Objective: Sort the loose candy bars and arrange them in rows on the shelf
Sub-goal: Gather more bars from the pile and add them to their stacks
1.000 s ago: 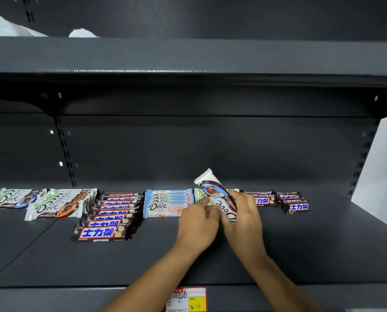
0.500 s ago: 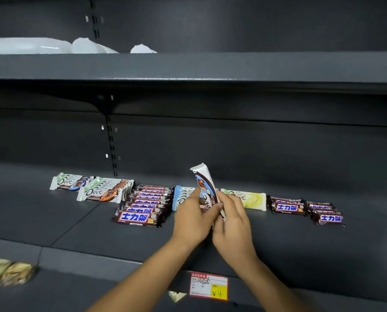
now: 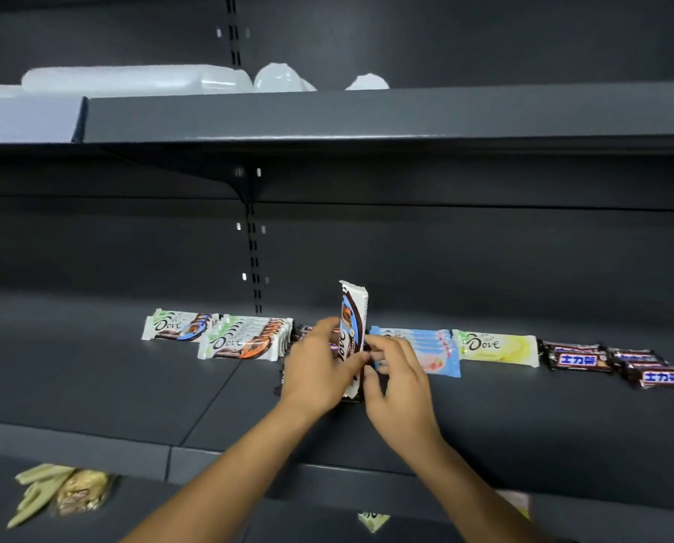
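change: the white-and-brown dove bar (image 3: 353, 315) leaned to the left half a second ago. now it stands almost upright between your hands, and the view has swung so the rows sit further right.
left hand: your left hand (image 3: 319, 366) curls round the bar's left side, with the thumb laid over the front of the wrapper.
right hand: your right hand (image 3: 400, 380) pinches the bar's right edge low down. your hands are together, both clamped on this one bar.
held bar: raised over the middle shelf (image 3: 523, 421), with its lower end hidden between your palms.
far left: a single blue-swirl dove bar (image 3: 174, 327), and just right of it a stack of orange-swirl dove bars (image 3: 245, 340).
behind your left hand: a row of dark snickers bars (image 3: 302, 331), mostly hidden.
right of your hands: a stack of pale blue dove bars (image 3: 431, 348), then a yellow dove bar (image 3: 498, 346) touching it.
far right: two loose groups of snickers bars (image 3: 578, 358).
upper shelf (image 3: 366, 115): white plastic containers (image 3: 131, 78).
near left, one level down: pale green and tan packets (image 3: 57, 491), blurred.
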`<state>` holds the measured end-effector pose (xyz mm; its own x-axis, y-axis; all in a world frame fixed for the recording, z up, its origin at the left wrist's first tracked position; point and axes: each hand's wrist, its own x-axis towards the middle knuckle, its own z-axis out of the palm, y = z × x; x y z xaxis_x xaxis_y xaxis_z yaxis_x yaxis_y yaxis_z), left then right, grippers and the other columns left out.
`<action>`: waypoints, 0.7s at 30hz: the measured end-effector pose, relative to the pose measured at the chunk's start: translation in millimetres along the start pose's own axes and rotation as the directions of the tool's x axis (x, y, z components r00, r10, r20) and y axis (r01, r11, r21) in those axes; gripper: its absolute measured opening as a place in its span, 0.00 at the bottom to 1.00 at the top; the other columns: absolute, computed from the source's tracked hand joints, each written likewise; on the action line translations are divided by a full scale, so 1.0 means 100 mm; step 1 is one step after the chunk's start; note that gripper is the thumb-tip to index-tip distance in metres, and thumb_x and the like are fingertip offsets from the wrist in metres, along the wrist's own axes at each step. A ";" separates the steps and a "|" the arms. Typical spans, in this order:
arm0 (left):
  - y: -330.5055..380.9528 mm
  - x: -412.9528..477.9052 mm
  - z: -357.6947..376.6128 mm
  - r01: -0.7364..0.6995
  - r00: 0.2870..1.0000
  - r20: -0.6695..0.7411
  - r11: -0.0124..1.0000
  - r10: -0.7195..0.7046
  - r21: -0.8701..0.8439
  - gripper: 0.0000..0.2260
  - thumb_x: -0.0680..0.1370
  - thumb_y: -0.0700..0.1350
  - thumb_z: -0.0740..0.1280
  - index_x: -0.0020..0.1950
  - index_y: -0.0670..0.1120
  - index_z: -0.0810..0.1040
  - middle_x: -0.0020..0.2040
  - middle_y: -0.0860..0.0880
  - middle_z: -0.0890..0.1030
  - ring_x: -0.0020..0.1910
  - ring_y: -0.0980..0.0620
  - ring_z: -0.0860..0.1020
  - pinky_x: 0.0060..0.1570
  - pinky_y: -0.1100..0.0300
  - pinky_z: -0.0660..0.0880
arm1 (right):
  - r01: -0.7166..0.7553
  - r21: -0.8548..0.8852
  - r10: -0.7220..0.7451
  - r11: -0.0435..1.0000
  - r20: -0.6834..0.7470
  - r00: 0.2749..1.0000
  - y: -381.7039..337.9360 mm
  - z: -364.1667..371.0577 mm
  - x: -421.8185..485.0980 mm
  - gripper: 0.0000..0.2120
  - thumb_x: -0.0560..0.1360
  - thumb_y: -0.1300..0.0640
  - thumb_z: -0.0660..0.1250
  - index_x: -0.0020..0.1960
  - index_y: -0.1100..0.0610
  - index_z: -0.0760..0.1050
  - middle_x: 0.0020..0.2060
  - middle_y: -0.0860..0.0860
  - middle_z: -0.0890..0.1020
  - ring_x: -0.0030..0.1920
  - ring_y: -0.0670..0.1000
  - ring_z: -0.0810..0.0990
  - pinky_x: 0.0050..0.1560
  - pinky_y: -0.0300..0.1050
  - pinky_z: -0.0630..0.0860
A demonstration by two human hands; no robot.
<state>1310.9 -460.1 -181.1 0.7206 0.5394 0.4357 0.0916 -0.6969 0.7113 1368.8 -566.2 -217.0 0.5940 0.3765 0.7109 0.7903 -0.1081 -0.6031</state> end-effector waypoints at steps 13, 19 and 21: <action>-0.78 0.20 -0.69 -0.217 0.976 0.060 0.950 0.209 0.226 0.22 0.69 0.51 0.74 0.62 0.55 0.75 0.55 0.54 0.78 0.55 0.54 0.74 0.54 0.64 0.68 | -0.168 0.015 0.169 0.986 -0.053 0.984 -0.26 0.78 0.06 0.11 0.74 0.61 0.65 0.54 0.53 0.70 0.46 0.46 0.78 0.47 0.44 0.78 0.48 0.51 0.77; -0.98 0.23 -0.82 -0.200 0.980 0.045 0.950 0.194 0.238 0.24 0.71 0.50 0.73 0.66 0.54 0.74 0.54 0.54 0.75 0.55 0.54 0.74 0.53 0.65 0.68 | -0.219 0.028 0.220 0.975 -0.017 0.975 -0.26 0.92 0.16 0.24 0.74 0.62 0.66 0.67 0.54 0.65 0.50 0.48 0.78 0.49 0.45 0.79 0.52 0.51 0.77; -1.07 0.27 -0.87 -0.207 0.978 0.042 0.937 0.203 0.282 0.23 0.71 0.47 0.73 0.65 0.52 0.75 0.54 0.54 0.75 0.54 0.53 0.75 0.53 0.68 0.67 | -0.221 0.013 0.221 0.975 -0.007 0.975 -0.27 0.98 0.20 0.25 0.74 0.61 0.66 0.68 0.53 0.64 0.55 0.49 0.78 0.52 0.49 0.79 0.55 0.52 0.75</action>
<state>1260.4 -329.6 -197.5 0.7524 0.3660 0.5476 0.1309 -0.8979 0.4203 1344.5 -465.9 -222.1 0.7553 0.3367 0.5622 0.6371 -0.1764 -0.7503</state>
